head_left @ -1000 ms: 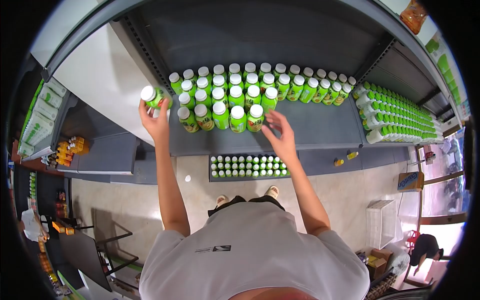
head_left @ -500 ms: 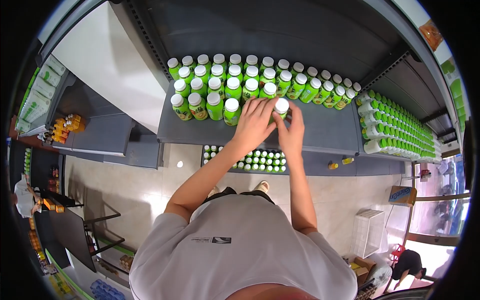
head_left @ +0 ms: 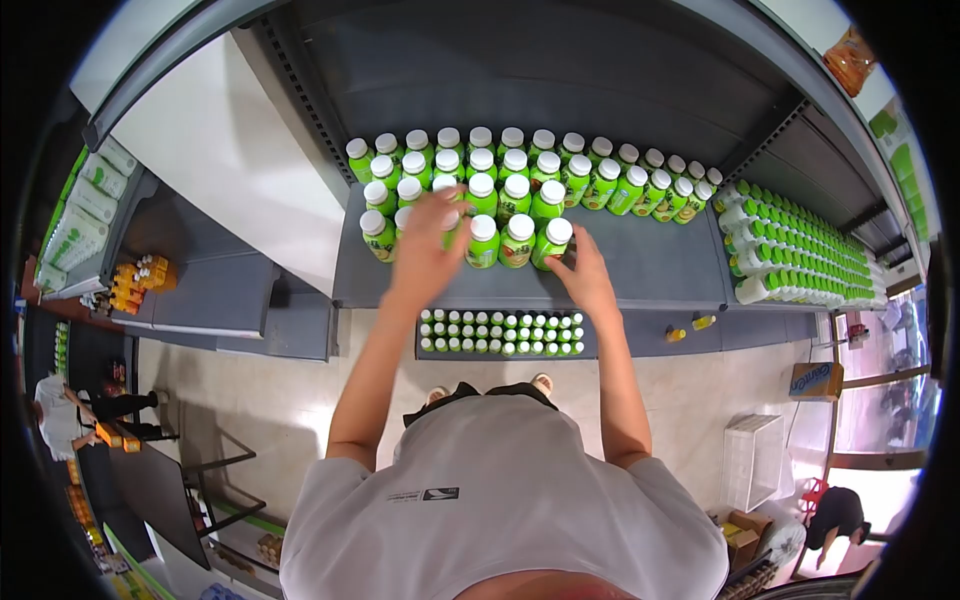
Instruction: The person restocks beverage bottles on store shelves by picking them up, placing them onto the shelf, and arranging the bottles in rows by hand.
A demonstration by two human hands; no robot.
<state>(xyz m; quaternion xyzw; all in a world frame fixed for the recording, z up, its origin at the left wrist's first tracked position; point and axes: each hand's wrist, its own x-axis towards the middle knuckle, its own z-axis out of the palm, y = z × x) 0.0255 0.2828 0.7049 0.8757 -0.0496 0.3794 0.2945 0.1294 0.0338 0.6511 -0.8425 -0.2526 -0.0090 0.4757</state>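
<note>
Green bottles with white caps stand in rows on a dark grey shelf (head_left: pixel 640 270). My left hand (head_left: pixel 425 255), smeared by motion, hovers over the left part of the front row and hides some bottles there. My right hand (head_left: pixel 590 275) has its thumb and fingers apart at the right side of the end front bottle (head_left: pixel 553 244); whether it touches is hard to tell. To the left of that bottle stand another green bottle (head_left: pixel 516 243) and one more (head_left: pixel 482 242), all upright with fruit-pattern labels.
Below, a lower shelf holds a block of small-looking capped bottles (head_left: pixel 500 333) and two yellow bottles (head_left: pixel 704 322). White bottles with green caps (head_left: pixel 790 245) fill the right bay. A white wire basket (head_left: pixel 752 462) stands on the floor. Another person (head_left: pixel 60 420) is at far left, another (head_left: pixel 836 522) at lower right.
My hands have separated. The left has swung left across the front row; the right stays by the bottle both hands were at, which now stands at the row's right end. The view shifted slightly.
</note>
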